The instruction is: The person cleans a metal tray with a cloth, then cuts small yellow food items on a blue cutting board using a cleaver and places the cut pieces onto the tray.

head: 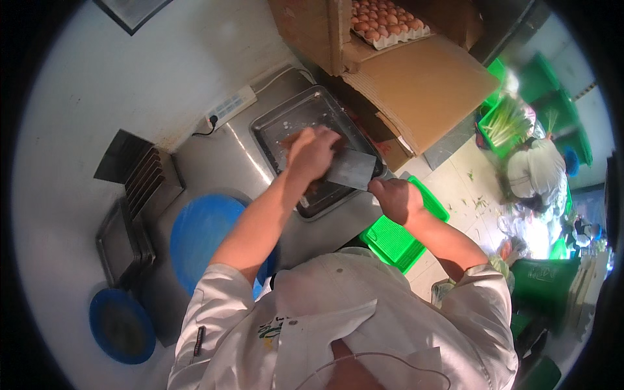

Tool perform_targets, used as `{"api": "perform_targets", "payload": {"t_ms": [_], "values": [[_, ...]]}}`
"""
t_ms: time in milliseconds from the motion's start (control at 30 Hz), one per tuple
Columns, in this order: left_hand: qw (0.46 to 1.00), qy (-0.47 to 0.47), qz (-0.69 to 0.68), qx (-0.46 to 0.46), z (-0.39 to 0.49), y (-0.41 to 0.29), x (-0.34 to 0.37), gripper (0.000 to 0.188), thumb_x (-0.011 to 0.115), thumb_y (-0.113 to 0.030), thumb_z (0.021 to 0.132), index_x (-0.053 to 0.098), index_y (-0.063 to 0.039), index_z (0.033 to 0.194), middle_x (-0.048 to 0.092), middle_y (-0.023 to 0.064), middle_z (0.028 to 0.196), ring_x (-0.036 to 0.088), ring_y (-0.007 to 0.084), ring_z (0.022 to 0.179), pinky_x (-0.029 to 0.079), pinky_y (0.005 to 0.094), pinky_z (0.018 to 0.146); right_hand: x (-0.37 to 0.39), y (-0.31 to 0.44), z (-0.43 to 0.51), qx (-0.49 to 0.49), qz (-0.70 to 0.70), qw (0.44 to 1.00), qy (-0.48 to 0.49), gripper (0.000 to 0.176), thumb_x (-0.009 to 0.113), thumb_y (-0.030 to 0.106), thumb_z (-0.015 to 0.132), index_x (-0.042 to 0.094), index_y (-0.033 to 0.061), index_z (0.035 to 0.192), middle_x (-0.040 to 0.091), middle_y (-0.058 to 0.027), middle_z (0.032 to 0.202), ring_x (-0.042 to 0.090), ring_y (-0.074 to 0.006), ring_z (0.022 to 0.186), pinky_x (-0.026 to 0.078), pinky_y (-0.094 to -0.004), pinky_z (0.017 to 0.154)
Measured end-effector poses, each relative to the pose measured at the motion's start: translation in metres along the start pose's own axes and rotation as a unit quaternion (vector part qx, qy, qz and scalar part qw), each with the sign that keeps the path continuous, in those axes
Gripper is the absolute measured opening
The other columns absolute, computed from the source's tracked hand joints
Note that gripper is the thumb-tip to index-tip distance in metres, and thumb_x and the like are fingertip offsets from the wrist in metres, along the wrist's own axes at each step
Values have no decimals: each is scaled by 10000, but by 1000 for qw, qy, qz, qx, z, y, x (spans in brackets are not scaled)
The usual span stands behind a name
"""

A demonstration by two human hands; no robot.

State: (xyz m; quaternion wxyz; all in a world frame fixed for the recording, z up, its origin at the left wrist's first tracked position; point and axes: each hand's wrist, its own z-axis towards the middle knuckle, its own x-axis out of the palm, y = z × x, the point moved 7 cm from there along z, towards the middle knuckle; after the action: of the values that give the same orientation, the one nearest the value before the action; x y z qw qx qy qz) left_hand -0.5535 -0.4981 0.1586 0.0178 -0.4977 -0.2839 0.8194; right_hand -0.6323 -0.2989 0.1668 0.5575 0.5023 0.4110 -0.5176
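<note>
My right hand (396,199) is closed around the handle of a cleaver (352,168) with a broad metal blade. The blade lies over a rectangular metal tray (325,212) on the steel counter. My left hand (314,151) is over the tray, its fingers bent beside the blade's left end. Under and beside that hand some reddish-brown food (291,141) shows in part; I cannot tell what kind it is or whether the fingers grip it. Whitish specks and wet spots dot the tray's bottom.
A blue basin (204,239) and a slotted metal rack (146,180) stand left. A power strip (231,108) lies by the wall. Beyond the tray is a cardboard box (419,87) with eggs (387,22). Green baskets (395,239) sit right; a person (536,168) bends near vegetables.
</note>
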Motion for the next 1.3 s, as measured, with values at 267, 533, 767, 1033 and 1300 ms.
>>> {"api": "perform_targets", "payload": {"t_ms": [267, 533, 767, 1033, 1300], "values": [[960, -36, 240, -143, 2, 110, -107, 252, 642, -91, 833, 696, -133, 1075, 652, 101, 1131, 601, 368, 1059, 515, 447, 927, 3, -18, -17, 55, 11, 998, 17, 133, 564, 94, 838, 525, 116, 963, 649, -128, 747, 686, -357, 743, 545, -469, 593], [990, -66, 126, -12, 19, 16, -134, 315, 719, -70, 732, 717, -102, 1045, 658, 100, 1095, 610, 360, 1041, 516, 457, 913, 12, -25, 9, 87, 17, 994, 59, 151, 572, 82, 849, 511, 101, 986, 656, -139, 789, 698, -364, 792, 560, -466, 626], [994, 85, -60, 32, 4, -65, -22, 274, 701, -142, 786, 711, -146, 1060, 655, 77, 1075, 610, 342, 1064, 514, 449, 910, 6, 0, 35, -8, -8, 999, 40, 149, 591, 99, 829, 523, 94, 961, 667, -87, 904, 700, -301, 847, 573, -430, 680], [980, 103, 166, -27, 46, -8, 5, 269, 711, -107, 798, 740, -163, 1059, 657, 102, 1092, 614, 346, 1053, 519, 440, 918, 6, 18, 27, -93, -29, 995, -30, 176, 616, 100, 781, 520, 90, 929, 628, -65, 880, 681, -263, 777, 571, -396, 642], [991, -64, 108, -39, 49, -8, -110, 294, 707, -88, 789, 740, -121, 1079, 658, 123, 1092, 598, 358, 1058, 504, 446, 940, 17, -2, 25, -2, -20, 997, 75, 152, 599, 80, 829, 531, 79, 966, 664, -82, 952, 703, -296, 882, 586, -413, 698]]}}
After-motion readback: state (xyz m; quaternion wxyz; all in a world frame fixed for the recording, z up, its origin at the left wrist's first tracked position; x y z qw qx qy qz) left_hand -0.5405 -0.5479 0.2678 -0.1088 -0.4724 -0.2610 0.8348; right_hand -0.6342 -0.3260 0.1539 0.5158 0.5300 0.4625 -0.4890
